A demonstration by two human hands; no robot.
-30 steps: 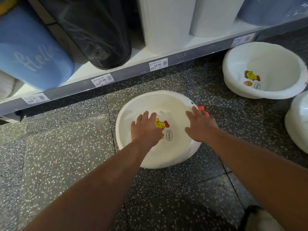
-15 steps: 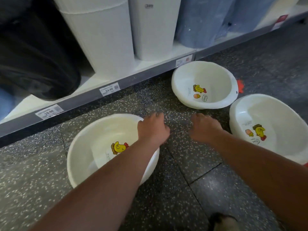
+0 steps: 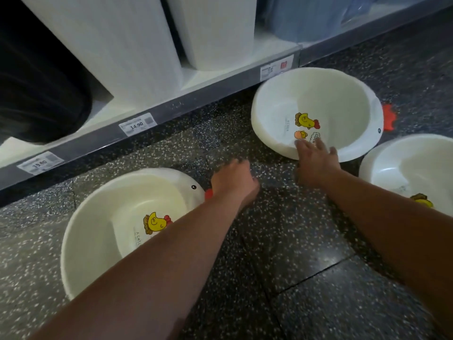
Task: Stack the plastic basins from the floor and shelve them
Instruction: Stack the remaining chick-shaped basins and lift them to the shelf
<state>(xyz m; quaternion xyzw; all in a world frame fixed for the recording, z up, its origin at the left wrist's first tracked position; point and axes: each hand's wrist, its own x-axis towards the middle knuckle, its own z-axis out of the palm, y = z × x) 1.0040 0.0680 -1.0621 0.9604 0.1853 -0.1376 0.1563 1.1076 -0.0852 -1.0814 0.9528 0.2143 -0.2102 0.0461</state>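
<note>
Three white plastic basins with a yellow chick print stand on the speckled dark floor. The near left basin (image 3: 98, 231) lies under my left forearm. The far basin (image 3: 343, 99) sits by the shelf edge, with a red comb tab on its right side. A third basin (image 3: 416, 165) is cut off at the right edge. My left hand (image 3: 232, 182) hovers over bare floor between the basins, fingers loosely bent, holding nothing. My right hand (image 3: 316, 160) reaches with spread fingers over the near rim of the far basin.
A low grey shelf edge (image 3: 196, 99) with price labels runs diagonally across the top. On it stand tall white bins (image 3: 117, 45), a black bin (image 3: 36, 89) at left and blue items (image 3: 306, 15) at right.
Both hands left the near left basin and moved right. My right hand went forward to the far basin's rim with its fingers spread. The view swung right, bringing the far basin closer.
</note>
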